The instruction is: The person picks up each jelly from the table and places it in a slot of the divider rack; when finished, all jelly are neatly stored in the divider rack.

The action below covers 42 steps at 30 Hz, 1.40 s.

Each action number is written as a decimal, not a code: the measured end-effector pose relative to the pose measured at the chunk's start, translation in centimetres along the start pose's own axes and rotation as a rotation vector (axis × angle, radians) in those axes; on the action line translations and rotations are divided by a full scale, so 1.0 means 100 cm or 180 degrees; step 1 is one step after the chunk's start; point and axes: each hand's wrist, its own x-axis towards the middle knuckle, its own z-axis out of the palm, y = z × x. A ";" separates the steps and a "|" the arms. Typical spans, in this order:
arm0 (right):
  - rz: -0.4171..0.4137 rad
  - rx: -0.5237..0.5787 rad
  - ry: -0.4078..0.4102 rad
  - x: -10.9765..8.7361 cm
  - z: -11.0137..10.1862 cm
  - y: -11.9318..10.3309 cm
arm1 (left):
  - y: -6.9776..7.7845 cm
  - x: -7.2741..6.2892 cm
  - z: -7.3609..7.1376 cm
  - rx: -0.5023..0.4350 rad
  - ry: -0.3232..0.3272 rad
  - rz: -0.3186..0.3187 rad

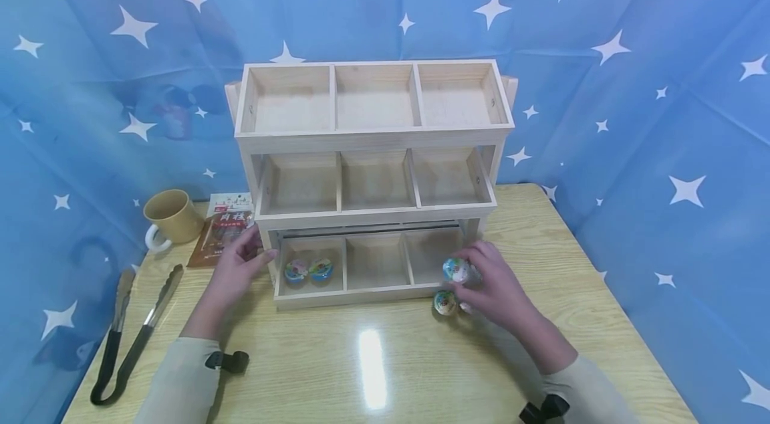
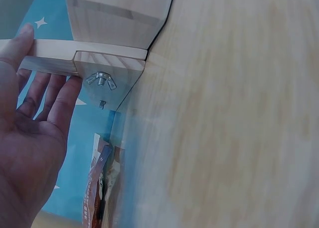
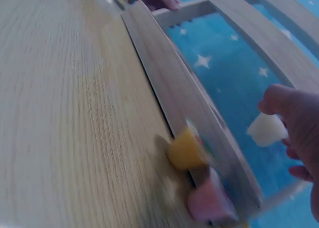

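Observation:
A three-tier wooden rack (image 1: 385, 142) stands on the table, each tier split into three compartments. My left hand (image 1: 236, 270) holds the rack's left side, thumb and fingers on either side of a wooden leg (image 2: 52, 51). At the bottom right compartment, my right hand (image 1: 499, 287) pinches a small white jelly cup (image 3: 266, 129) with a colourful lid. Below that hand, a yellow jelly cup (image 3: 187, 150) and a pink jelly cup (image 3: 209, 200) sit by the rack's front edge. Two jelly cups (image 1: 308, 270) lie in the bottom left compartment.
Left of the rack are a tan mug (image 1: 174, 215) and a brown packet (image 1: 219, 237). Black-handled tongs (image 1: 135, 344) lie at the table's left edge. A blue star-patterned cloth (image 1: 385, 3) hangs behind and along both sides.

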 end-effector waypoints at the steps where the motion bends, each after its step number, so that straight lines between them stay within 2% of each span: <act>1: -0.0030 0.0022 -0.0039 0.004 0.004 -0.003 | 0.000 0.000 0.000 0.0005 0.0003 0.0002; 10: -0.0541 -0.0001 -0.0280 0.039 0.034 -0.029 | 0.001 -0.001 0.000 0.0046 0.0001 -0.0059; 20: -0.0548 -0.0098 -0.0722 0.066 0.059 -0.050 | 0.002 -0.001 0.000 0.0044 0.0002 -0.0070; 29: -0.0597 -0.0236 -0.1013 0.089 0.082 -0.057 | 0.006 -0.003 0.000 0.0080 -0.0013 -0.0148; 37: -0.0481 0.0194 -0.1319 0.100 0.098 -0.063 | 0.005 -0.002 0.001 0.0111 0.0007 -0.0133; 42: -0.0470 0.0171 -0.1385 0.102 0.109 -0.059 | 0.004 -0.002 0.001 0.0135 0.0022 -0.0116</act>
